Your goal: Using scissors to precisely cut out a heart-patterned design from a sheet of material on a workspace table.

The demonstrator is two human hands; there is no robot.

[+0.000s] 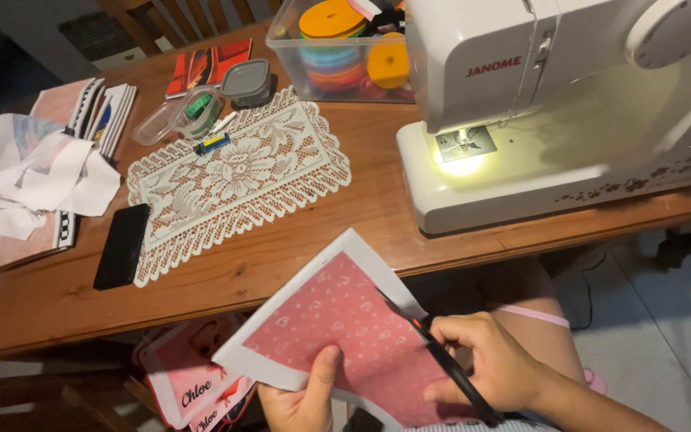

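Head view is showing white fabric scraps (37,180) lying at the far left of the wooden table (297,256), with a black phone (122,245) resting beside a white lace mat (237,172). Near the bottom, the left hand (304,400) is pinching a pink patterned fabric piece (337,328) with a white border, thumb on top. The right hand (493,360) is gripping black scissors (441,360), blades touching the fabric's right edge. A white sewing machine (561,112) is glowing far right.
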